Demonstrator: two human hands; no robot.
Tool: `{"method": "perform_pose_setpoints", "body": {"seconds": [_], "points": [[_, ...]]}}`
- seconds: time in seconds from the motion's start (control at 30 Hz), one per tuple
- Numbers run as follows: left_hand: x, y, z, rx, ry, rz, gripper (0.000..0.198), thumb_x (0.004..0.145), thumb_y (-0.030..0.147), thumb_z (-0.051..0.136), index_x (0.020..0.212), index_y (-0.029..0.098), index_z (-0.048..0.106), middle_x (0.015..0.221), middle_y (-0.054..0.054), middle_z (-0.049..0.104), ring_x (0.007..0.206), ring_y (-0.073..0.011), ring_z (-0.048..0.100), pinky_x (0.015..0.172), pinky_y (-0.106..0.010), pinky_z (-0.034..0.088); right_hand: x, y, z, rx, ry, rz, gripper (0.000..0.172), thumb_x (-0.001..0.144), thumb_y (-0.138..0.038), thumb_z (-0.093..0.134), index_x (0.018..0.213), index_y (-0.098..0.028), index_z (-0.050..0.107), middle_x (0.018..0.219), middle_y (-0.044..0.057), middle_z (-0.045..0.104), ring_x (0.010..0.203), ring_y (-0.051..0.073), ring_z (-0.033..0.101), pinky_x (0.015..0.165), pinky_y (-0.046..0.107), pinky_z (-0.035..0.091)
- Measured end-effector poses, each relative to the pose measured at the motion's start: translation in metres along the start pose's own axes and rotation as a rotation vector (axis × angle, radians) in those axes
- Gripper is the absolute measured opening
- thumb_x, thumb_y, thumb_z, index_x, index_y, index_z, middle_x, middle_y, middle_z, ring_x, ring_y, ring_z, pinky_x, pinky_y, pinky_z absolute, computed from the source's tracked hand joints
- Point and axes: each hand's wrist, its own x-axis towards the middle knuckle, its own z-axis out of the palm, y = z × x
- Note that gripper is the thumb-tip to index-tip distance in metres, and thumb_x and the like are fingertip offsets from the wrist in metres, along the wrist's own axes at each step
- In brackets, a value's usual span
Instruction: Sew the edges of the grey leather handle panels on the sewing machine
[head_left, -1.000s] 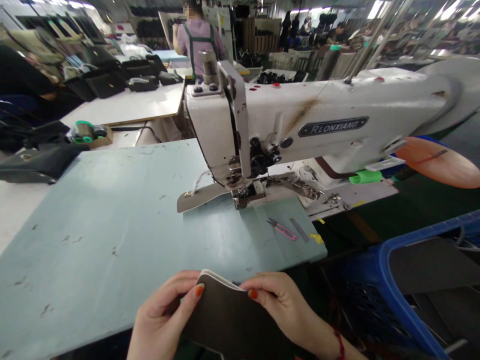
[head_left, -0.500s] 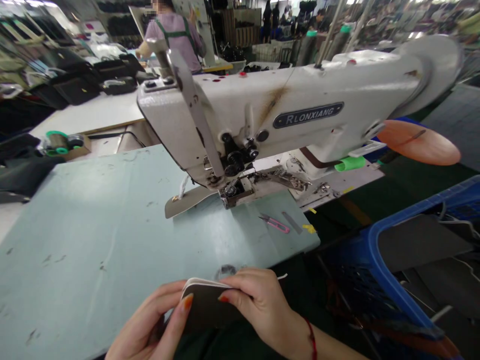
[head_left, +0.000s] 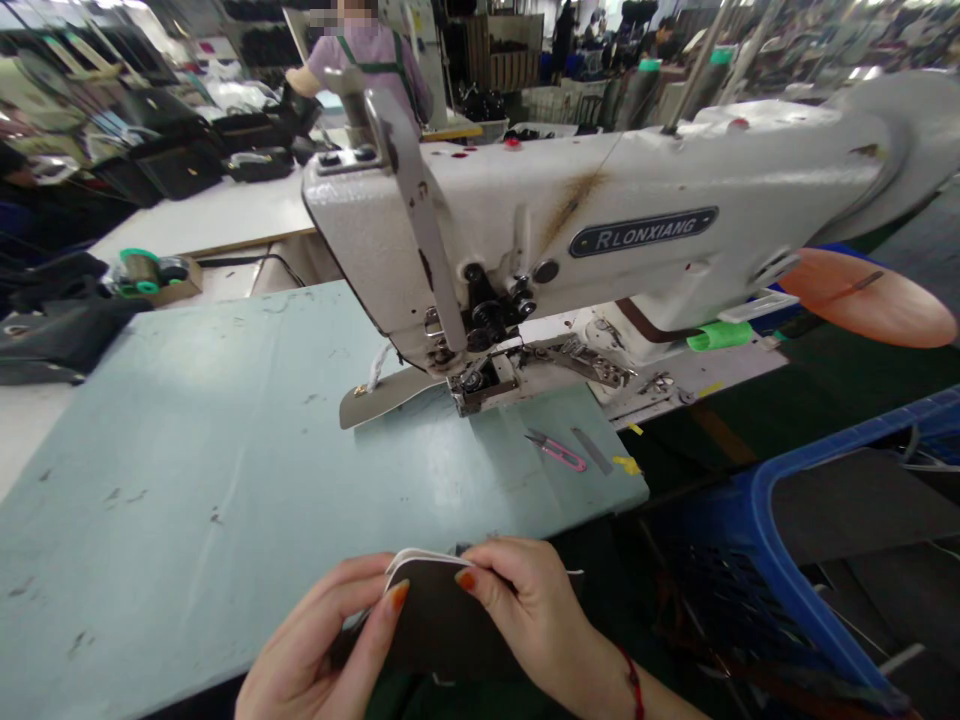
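Panel (head_left: pixel 442 625): I read it as dark brown, with white along the top edge. Left hand (head_left: pixel 322 650) and right hand (head_left: pixel 525 610): orange nails (head_left: pixel 398 595). Bracelet (head_left: pixel 634 685) red. Table (head_left: pixel 187 440) pale blue-green, flecked with dark scuffs. Machine (head_left: pixel 750 190) off-white, with a brown stain (head_left: pixel 576 197); I see a dark nameplate (head_left: pixel 643 231) with pale letters. Snips (head_left: pixel 559 453) pink. Crate (head_left: pixel 787 580) blue. Disc (head_left: pixel 877 300) orange. Roll (head_left: pixel 720 335) bright green.

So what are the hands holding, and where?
The left hand and right hand pinch a dark brown piece by its rounded, white-edged top end.
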Motion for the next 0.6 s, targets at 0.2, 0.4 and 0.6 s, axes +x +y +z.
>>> {"method": "perform_pose_setpoints", "body": {"seconds": [0.2, 0.4, 0.6], "points": [[0.005, 0.012, 0.001, 0.021, -0.062, 0.093, 0.01, 0.087, 0.021, 0.063, 0.094, 0.025, 0.067, 0.099, 0.0, 0.071, 0.087, -0.0113, 0.07, 0.081, -0.015, 0.054, 0.007, -0.007, 0.003, 0.027, -0.037, -0.118, 0.026, 0.099, -0.035, 0.052, 0.109, -0.02, 0.07, 0.094, 0.004, 0.072, 0.083, 0.015, 0.066, 0.075, 0.022, 0.045], [0.006, 0.02, 0.004, 0.001, -0.055, 0.112, 0.011, 0.088, 0.019, 0.061, 0.095, 0.025, 0.066, 0.098, 0.0, 0.071, 0.085, -0.0102, 0.069, 0.078, -0.014, 0.054, 0.009, -0.006, 0.004, 0.09, -0.003, -0.097, 0.021, 0.097, -0.029, 0.055, 0.1, -0.022, 0.074, 0.078, 0.001, 0.071, 0.069, 0.012, 0.063, 0.064, 0.02, 0.044], [0.009, 0.024, 0.008, -0.029, -0.07, 0.123, 0.011, 0.088, 0.016, 0.06, 0.094, 0.024, 0.066, 0.097, -0.002, 0.072, 0.086, -0.0114, 0.07, 0.076, -0.016, 0.055, 0.013, -0.013, 0.0, 0.198, -0.005, -0.099, 0.019, 0.094, -0.022, 0.061, 0.108, -0.026, 0.073, 0.091, 0.0, 0.074, 0.08, 0.011, 0.068, 0.073, 0.016, 0.048]]}}
